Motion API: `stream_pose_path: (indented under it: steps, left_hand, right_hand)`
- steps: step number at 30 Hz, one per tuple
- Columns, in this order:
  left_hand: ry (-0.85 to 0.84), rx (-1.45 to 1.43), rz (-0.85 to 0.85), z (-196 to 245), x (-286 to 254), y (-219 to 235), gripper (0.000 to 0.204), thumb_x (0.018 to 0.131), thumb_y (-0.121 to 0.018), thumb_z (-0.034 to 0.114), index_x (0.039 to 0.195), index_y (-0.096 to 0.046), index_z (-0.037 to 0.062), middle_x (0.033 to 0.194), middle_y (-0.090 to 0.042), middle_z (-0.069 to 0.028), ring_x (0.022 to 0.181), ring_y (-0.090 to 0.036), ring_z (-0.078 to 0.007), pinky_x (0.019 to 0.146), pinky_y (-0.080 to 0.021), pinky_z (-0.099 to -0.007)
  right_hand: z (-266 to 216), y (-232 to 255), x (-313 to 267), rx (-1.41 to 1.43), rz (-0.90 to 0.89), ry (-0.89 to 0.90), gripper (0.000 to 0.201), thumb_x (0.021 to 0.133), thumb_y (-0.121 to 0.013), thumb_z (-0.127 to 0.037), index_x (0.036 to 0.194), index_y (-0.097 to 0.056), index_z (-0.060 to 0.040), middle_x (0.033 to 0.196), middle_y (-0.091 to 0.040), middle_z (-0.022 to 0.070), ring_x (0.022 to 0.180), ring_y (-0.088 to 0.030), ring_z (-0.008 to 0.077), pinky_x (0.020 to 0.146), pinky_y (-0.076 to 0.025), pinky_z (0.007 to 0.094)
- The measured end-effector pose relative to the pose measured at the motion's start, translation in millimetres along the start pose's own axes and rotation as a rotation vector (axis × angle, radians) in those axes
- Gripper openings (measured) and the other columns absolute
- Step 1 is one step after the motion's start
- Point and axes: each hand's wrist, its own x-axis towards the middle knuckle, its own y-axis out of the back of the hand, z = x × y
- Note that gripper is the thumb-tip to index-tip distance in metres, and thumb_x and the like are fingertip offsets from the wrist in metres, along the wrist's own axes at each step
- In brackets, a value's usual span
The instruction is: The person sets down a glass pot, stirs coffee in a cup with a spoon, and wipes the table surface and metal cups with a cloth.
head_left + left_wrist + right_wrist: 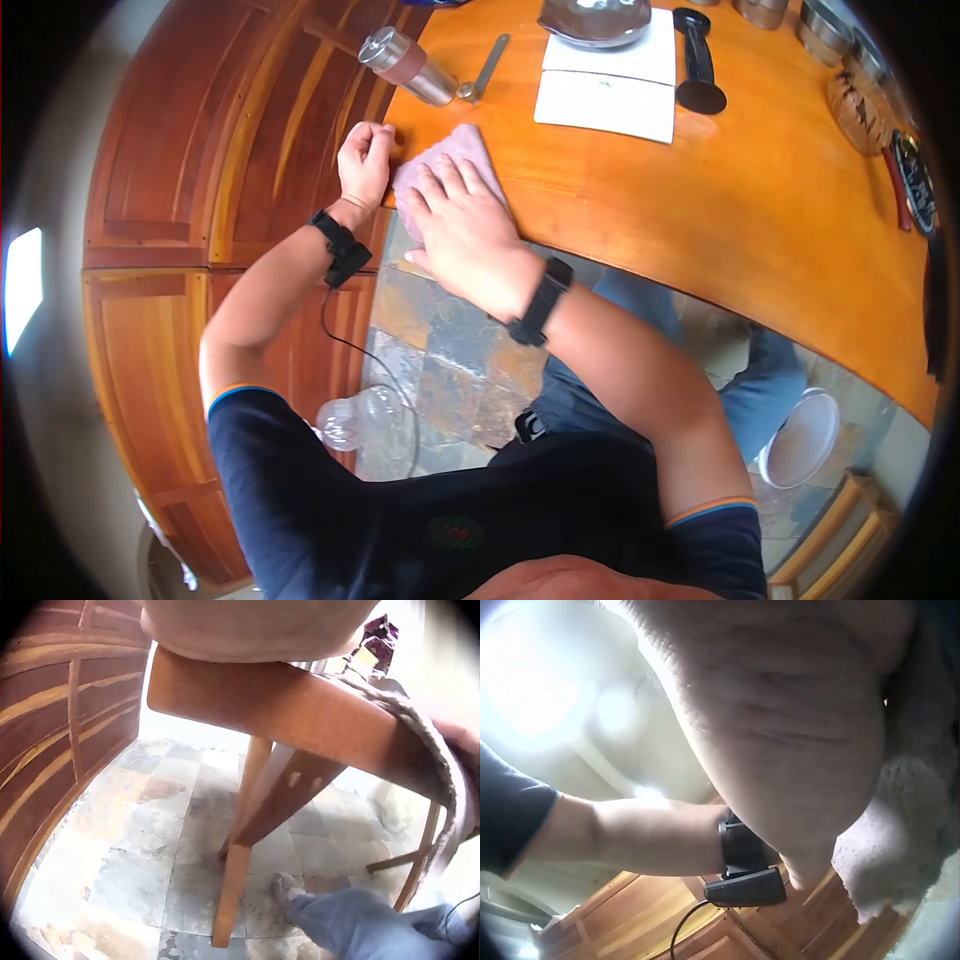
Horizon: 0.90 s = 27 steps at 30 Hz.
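A pink cloth (465, 145) lies at the near left corner of the wooden table (600, 190), part of it hanging past the edge. My right hand (468, 225) presses flat on it, fingers straight and a little spread. In the right wrist view, the cloth (889, 847) hangs beside the heel of that hand (780, 727). Just left of the cloth, my left hand (364, 165) rests at the table's corner with curled fingers and holds nothing visible. The left wrist view has only part of this hand (255, 626), over the table's edge; its fingers are hidden.
Beyond the cloth stand a steel cylinder with a brown band (405, 65) and a small metal scoop (485, 70). Farther right are white paper (605, 105), a dark bowl (595, 20) and a black tamper-like tool (700, 60). Wooden cabinets (160, 150) border the left side.
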Motion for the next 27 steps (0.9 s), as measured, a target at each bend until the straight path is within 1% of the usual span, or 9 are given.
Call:
stream_pose_path:
  steps: [2,3,6,9,17,20,22,26,27]
  left_hand:
    - [-0.101,0.008,0.131,-2,6,1,0.018,0.098,-0.058,0.014,0.091,-0.068,0.0007,0.092,-0.065,-0.0046,0.090,-0.060,-0.0136,0.086,-0.047,-0.0268]
    - [-0.011,-0.098,0.123,-4,11,4,0.022,0.098,-0.055,0.016,0.096,-0.069,-0.0008,0.105,-0.066,-0.0069,0.103,-0.060,-0.0155,0.096,-0.044,-0.0291]
    - [0.170,-0.277,0.151,2,12,2,0.027,0.099,-0.056,0.022,0.113,-0.068,0.0024,0.115,-0.066,-0.0029,0.110,-0.057,-0.0167,0.102,-0.042,-0.0308]
    - [0.200,-0.245,0.129,7,15,-1,0.034,0.099,-0.058,0.026,0.124,-0.066,0.0039,0.123,-0.064,-0.0035,0.118,-0.054,-0.0177,0.106,-0.040,-0.0324]
    - [0.214,-0.107,0.071,18,15,-8,0.039,0.097,-0.061,0.028,0.129,-0.064,0.0054,0.128,-0.061,-0.0072,0.120,-0.053,-0.0192,0.106,-0.041,-0.0325]
    - [0.240,-0.111,0.096,23,14,-10,0.036,0.097,-0.062,0.027,0.127,-0.065,0.0063,0.120,-0.063,-0.0037,0.108,-0.054,-0.0151,0.095,-0.045,-0.0287]
    - [0.215,-0.063,0.120,18,14,-9,0.035,0.097,-0.063,0.026,0.125,-0.066,0.0062,0.117,-0.064,-0.0024,0.106,-0.054,-0.0141,0.094,-0.044,-0.0278]
    - [-0.087,0.225,0.073,-20,29,8,0.030,0.100,-0.057,0.019,0.120,-0.068,0.0002,0.123,-0.069,-0.0114,0.117,-0.061,-0.0200,0.104,-0.045,-0.0328]
    - [-0.256,0.416,-0.002,-48,39,27,0.028,0.101,-0.054,0.016,0.118,-0.070,0.0005,0.123,-0.069,-0.0123,0.117,-0.062,-0.0228,0.104,-0.047,-0.0341]
  right_hand:
    - [-1,-7,16,-0.110,-0.105,-0.003,0.077,0.085,-0.074,-0.044,0.142,-0.051,0.0020,0.152,-0.046,0.0239,0.146,-0.035,0.0397,0.124,-0.020,0.0486]
    - [-1,-7,20,-0.139,-0.138,-0.009,0.083,0.083,-0.075,-0.046,0.145,-0.048,0.0021,0.154,-0.043,0.0234,0.148,-0.033,0.0392,0.125,-0.017,0.0482]
    - [0,-24,38,-0.230,-0.155,-0.041,0.094,0.079,-0.077,-0.051,0.149,-0.044,0.0022,0.156,-0.042,0.0221,0.150,-0.029,0.0379,0.126,-0.013,0.0513]
    - [1,-30,46,-0.276,-0.176,-0.070,0.101,0.076,-0.078,-0.055,0.151,-0.041,0.0019,0.158,-0.039,0.0210,0.152,-0.026,0.0368,0.126,-0.010,0.0512]
    - [6,-25,57,-0.295,-0.259,-0.107,0.109,0.073,-0.080,-0.061,0.154,-0.038,-0.0014,0.162,-0.034,0.0190,0.154,-0.020,0.0357,0.126,-0.007,0.0508]
    - [4,-20,47,-0.336,-0.274,-0.118,0.110,0.074,-0.079,-0.060,0.156,-0.035,-0.0029,0.162,-0.035,0.0188,0.154,-0.020,0.0359,0.126,-0.007,0.0516]
    - [5,-11,34,-0.313,-0.271,-0.092,0.109,0.074,-0.079,-0.059,0.156,-0.035,-0.0026,0.162,-0.035,0.0185,0.154,-0.022,0.0361,0.126,-0.007,0.0516]
    - [9,-4,3,-0.298,-0.139,-0.123,0.106,0.075,-0.078,-0.056,0.153,-0.037,0.0030,0.159,-0.037,0.0207,0.152,-0.027,0.0369,0.126,-0.014,0.0528]
    - [9,-14,-7,-0.318,-0.043,-0.142,0.105,0.076,-0.078,-0.056,0.152,-0.037,0.0038,0.158,-0.038,0.0219,0.151,-0.029,0.0369,0.126,-0.015,0.0530]
